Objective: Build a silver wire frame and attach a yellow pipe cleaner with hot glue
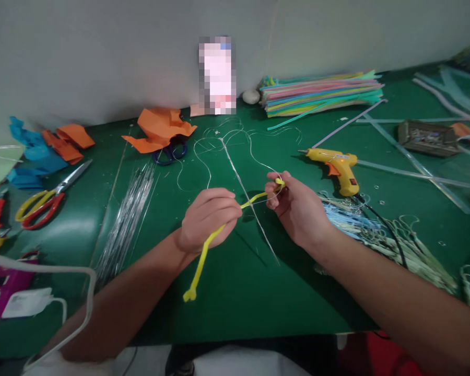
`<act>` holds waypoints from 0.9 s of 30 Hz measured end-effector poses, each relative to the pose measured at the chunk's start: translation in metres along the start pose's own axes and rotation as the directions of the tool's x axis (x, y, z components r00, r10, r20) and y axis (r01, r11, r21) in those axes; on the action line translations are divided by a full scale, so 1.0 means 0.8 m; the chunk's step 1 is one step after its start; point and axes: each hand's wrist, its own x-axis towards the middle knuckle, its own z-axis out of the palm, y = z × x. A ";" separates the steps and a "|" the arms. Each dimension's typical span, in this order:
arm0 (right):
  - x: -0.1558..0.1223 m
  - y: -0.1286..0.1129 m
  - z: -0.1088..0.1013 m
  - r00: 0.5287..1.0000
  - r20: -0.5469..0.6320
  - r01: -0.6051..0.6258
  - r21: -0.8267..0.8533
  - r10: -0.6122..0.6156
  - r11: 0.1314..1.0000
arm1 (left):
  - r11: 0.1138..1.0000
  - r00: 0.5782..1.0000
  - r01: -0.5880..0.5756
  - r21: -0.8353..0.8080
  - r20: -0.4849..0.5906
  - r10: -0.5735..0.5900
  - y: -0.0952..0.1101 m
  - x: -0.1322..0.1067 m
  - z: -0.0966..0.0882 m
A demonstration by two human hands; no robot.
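Note:
Both my hands hold one yellow pipe cleaner (203, 256) above the green table (235, 292). My left hand (207, 216) is closed around its middle, and the lower end hangs down toward me with a small curl. My right hand (295, 206) pinches the upper end, which is bent into a small loop at my fingertips. A thin silver wire (246, 196) runs under the pipe cleaner between my hands and curls away toward the wall.
A yellow glue gun (337, 164) lies right of my hands, with its black cord over pale bent pieces (384, 237). A stack of coloured pipe cleaners (321, 94) sits at the back. Silver wires (127, 219), red-and-yellow scissors (49, 198), blue scissors (170, 152) and orange paper (160, 128) lie to the left.

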 end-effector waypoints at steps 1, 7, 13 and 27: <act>-0.001 -0.001 0.000 0.998 0.003 0.056 -0.026 -0.056 0.998 | 1.000 1.000 0.005 0.003 0.010 -0.005 0.000 0.000 0.000; -0.008 -0.002 -0.002 0.950 0.105 0.305 -0.131 -0.293 0.943 | 1.000 1.000 0.004 0.009 0.020 -0.005 0.001 0.003 0.000; -0.016 -0.002 -0.005 0.893 0.215 0.447 -0.333 -0.395 0.830 | 0.999 0.999 0.045 -0.009 0.015 -0.044 -0.003 0.001 0.002; -0.001 -0.010 -0.020 0.832 0.238 0.475 -0.773 -0.501 0.421 | 0.988 0.988 0.144 -0.049 0.058 -0.141 -0.012 -0.004 0.008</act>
